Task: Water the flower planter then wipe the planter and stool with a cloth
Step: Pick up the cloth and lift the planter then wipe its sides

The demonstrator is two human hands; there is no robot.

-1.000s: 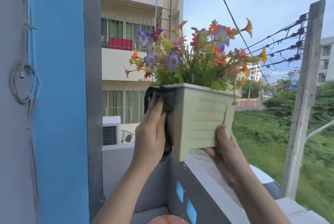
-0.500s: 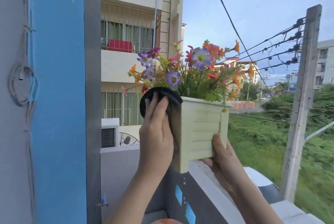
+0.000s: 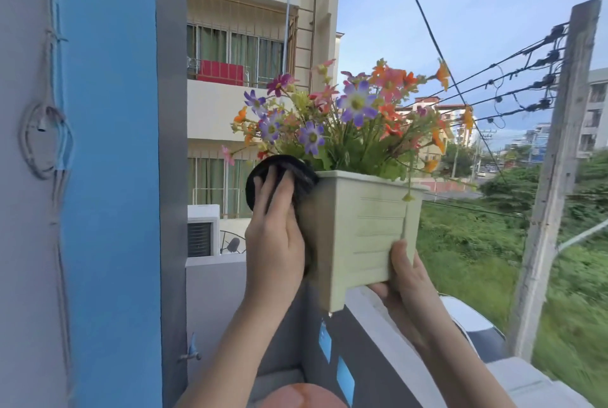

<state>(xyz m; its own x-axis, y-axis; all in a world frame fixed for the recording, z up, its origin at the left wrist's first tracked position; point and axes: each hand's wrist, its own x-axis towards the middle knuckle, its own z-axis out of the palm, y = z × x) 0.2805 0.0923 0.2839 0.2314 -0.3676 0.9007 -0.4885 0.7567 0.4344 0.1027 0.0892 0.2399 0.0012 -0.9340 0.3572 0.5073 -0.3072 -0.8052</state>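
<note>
While the pale green planter (image 3: 365,233) is being held up above the grey balcony wall (image 3: 371,335), the wiping step is looking underway. Right hand (image 3: 406,279) is gripping its lower corner, its grip clamped on it; left hand (image 3: 274,236) is pressing the black cloth (image 3: 302,177) against its side, near the rim. Next, the cloth is needing fresh faces; flowers (image 3: 332,118) are overhanging.

The planter (image 3: 365,226) looks like matt, pale green plastic with moulded ridges. The cloth (image 3: 297,177) is dark, soft fabric. At right, the post (image 3: 556,183) is rough, weathered wood.
</note>
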